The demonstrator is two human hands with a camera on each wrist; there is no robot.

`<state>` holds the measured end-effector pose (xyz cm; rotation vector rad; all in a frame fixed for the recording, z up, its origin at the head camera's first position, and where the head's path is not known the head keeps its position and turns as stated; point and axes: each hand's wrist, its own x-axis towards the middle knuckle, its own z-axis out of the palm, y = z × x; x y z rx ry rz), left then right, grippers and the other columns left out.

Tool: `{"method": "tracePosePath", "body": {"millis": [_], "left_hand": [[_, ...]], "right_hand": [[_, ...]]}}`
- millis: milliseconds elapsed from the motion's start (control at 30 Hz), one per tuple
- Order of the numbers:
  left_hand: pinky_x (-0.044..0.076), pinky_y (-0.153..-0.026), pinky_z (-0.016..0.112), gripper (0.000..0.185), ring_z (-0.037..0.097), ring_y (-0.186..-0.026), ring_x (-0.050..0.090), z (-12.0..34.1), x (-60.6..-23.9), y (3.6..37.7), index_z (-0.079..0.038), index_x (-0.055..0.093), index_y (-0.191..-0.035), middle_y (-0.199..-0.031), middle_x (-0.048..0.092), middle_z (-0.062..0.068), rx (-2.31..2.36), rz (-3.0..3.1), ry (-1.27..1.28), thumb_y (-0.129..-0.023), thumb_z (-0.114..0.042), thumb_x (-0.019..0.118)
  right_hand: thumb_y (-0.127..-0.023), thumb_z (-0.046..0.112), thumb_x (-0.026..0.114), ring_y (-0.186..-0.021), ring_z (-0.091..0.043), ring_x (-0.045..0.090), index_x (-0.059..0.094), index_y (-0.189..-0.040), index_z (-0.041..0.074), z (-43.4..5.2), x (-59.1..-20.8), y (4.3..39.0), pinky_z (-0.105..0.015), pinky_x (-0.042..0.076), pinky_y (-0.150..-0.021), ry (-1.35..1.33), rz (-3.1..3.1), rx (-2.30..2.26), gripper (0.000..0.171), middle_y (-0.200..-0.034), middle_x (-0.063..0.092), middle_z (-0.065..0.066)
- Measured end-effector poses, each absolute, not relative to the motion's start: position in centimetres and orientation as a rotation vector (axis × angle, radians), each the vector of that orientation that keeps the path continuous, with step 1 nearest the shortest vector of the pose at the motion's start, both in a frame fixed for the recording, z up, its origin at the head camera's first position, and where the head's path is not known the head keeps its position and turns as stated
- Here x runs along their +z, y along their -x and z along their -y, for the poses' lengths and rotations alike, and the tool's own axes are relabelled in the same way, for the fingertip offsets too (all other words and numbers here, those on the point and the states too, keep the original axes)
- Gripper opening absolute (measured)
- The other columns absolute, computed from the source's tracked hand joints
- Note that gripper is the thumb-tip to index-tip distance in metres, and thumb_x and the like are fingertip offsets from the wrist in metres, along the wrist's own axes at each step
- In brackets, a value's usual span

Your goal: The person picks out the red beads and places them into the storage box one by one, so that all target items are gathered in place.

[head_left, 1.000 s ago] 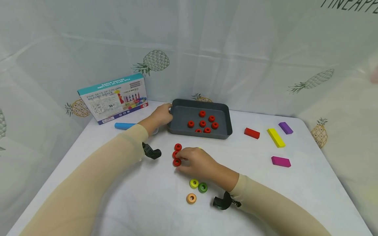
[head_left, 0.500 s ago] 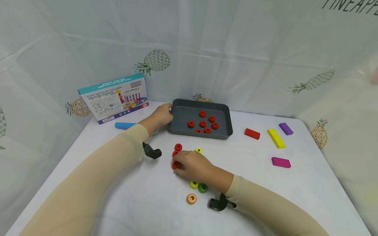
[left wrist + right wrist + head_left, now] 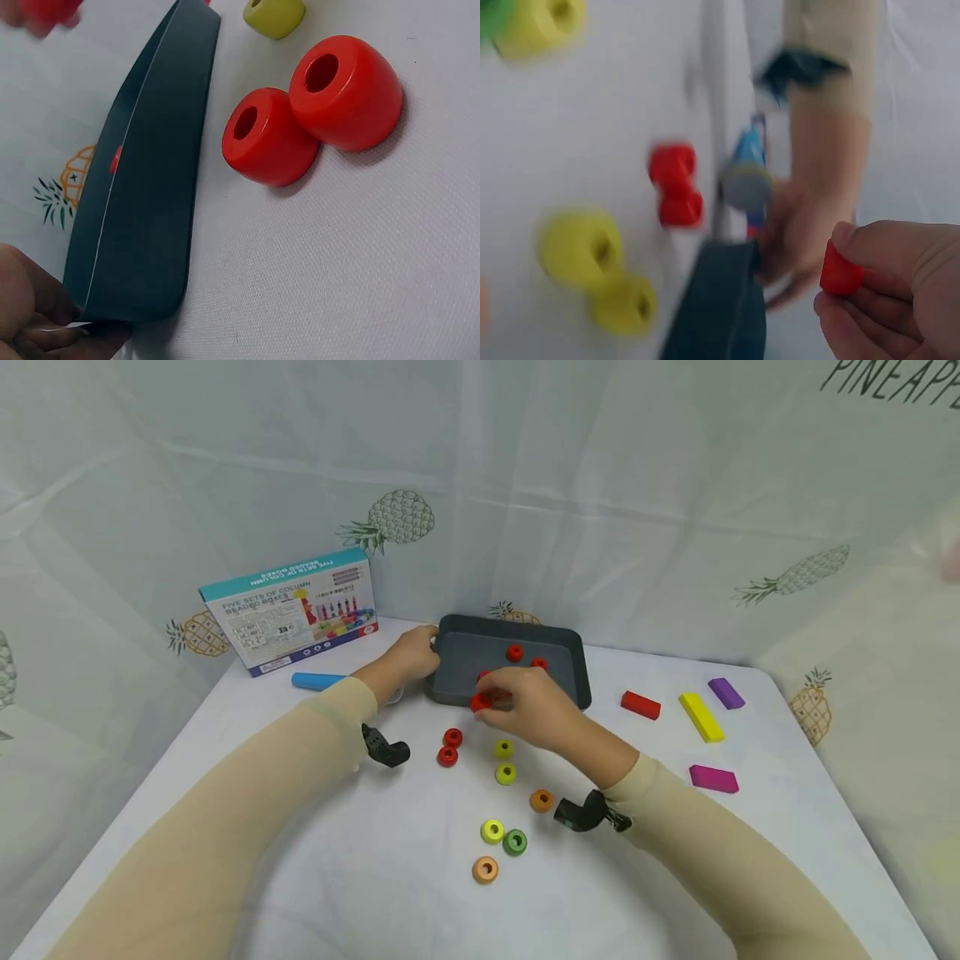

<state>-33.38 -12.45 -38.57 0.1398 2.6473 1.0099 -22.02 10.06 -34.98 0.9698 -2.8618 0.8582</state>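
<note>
The right hand [image 3: 528, 706] pinches a red bead [image 3: 480, 702] between thumb and fingertips, holding it at the near rim of the dark grey tray [image 3: 570, 653], above the bench [image 3: 675, 860]. The right-wrist view, though blurred, shows the same bead [image 3: 841, 271] nipped at the fingertips. The left hand [image 3: 408, 653] grips the tray's left wall, fingers curled round its corner. Inside the tray, red beads [image 3: 514, 652] lie on the floor, partly hidden behind the right hand.

In front of the tray, to its near left, two more red beads [image 3: 450, 747] sit touching each other; the left-wrist view shows them [image 3: 311, 112] side by side, holes up. Just right of these lie two yellow-green beads [image 3: 505, 761], then an orange bead [image 3: 541, 800] nearer the person. Further from the tray lie a yellow-green bead [image 3: 492, 831] touching a green bead [image 3: 514, 841], and another orange bead [image 3: 485, 869].

Right of the tray lie red [image 3: 641, 705], yellow [image 3: 701, 716], purple [image 3: 725, 692] and magenta [image 3: 713, 778] blocks. Left of the tray stand a toy box [image 3: 288, 610] and a blue stick [image 3: 317, 681].
</note>
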Motion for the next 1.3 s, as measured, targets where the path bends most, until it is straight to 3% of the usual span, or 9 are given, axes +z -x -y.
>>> {"method": "tracePosePath", "body": {"millis": [300,633,1033,1300], "left_hand": [[0.040,-0.114,0.049,0.068,0.032,-0.136,0.049,12.4,-38.9,33.2,-0.003,0.032,-0.157,-0.149,0.050,0.019,1.018,-2.635,-0.150,-0.092,-0.003,0.048],[0.038,-0.116,0.048,0.068,0.032,-0.140,0.046,12.1,-38.8,33.2,-0.004,0.030,-0.158,-0.153,0.047,0.019,0.998,-2.643,-0.169,-0.092,-0.003,0.048],[0.036,-0.117,0.048,0.068,0.030,-0.141,0.045,12.0,-38.5,33.2,-0.004,0.030,-0.158,-0.156,0.044,0.018,0.998,-2.638,-0.160,-0.093,-0.003,0.048],[0.038,-0.116,0.048,0.069,0.031,-0.139,0.046,12.5,-38.6,33.4,-0.004,0.029,-0.159,-0.155,0.045,0.019,0.995,-2.650,-0.142,-0.093,-0.003,0.048]], "right_hand": [[-0.090,0.025,0.078,-0.098,-0.014,0.070,0.071,-0.119,0.011,-12.1,-35.9,28.3,-0.033,0.058,-0.085,-0.731,2.906,1.002,0.033,-0.109,0.073,0.001],[-0.092,0.026,0.075,-0.106,-0.021,0.067,0.067,-0.128,0.008,-12.4,-38.5,32.3,-0.040,0.056,-0.089,-0.634,3.030,0.831,0.041,-0.116,0.071,-0.006],[-0.093,0.025,0.073,-0.108,-0.024,0.068,0.067,-0.128,0.006,-13.1,-38.9,33.1,-0.040,0.057,-0.089,-0.659,3.031,0.766,0.040,-0.119,0.072,-0.009],[-0.094,0.028,0.073,-0.107,-0.021,0.069,0.068,-0.127,0.008,-13.2,-36.8,31.3,-0.039,0.057,-0.090,-0.697,2.962,0.884,0.039,-0.118,0.072,-0.006]]}}
